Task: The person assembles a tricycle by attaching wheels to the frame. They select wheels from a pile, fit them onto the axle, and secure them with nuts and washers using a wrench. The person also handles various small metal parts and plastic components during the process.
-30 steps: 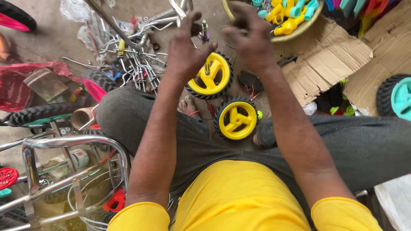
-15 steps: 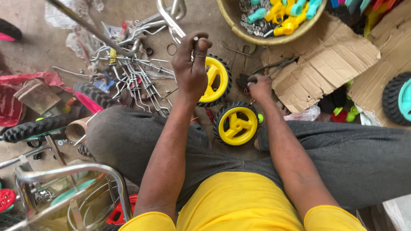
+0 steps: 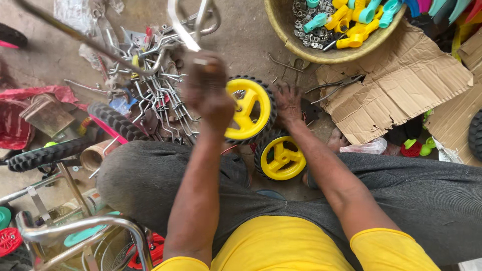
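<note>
A small yellow wheel [image 3: 248,110] with a black knobbly tyre sits just left of the frame's centre, held up off the floor. The left hand [image 3: 208,95] is raised in front of its left edge, fingers curled shut around a small part at the hub side; the hand is blurred, so exactly what it pinches cannot be told. The right hand [image 3: 288,103] lies just beside the wheel's right edge, fingers spread and pointing toward the top of the frame, palm down on the floor and closed on nothing.

Directly below the held wheel, a second yellow wheel [image 3: 281,158] rests on the ground between the person's grey-trousered legs, close to touching the first.

To the upper left lies a tangle of bent metal rods and brackets [image 3: 160,95], and a chrome bar [image 3: 193,25] crosses the top of the frame above the left hand, partly covering the pile. At the upper right stands a round basket [image 3: 301,50] filled with yellow and teal plastic parts and metal washers. Right of the right hand, a pair of pliers [image 3: 334,86] lies on torn cardboard [image 3: 396,85]. At the left edge, black tyres [image 3: 45,153] and a red basket [image 3: 12,125] lie on the floor; a chrome frame [image 3: 80,226] fills the lower left corner.
</note>
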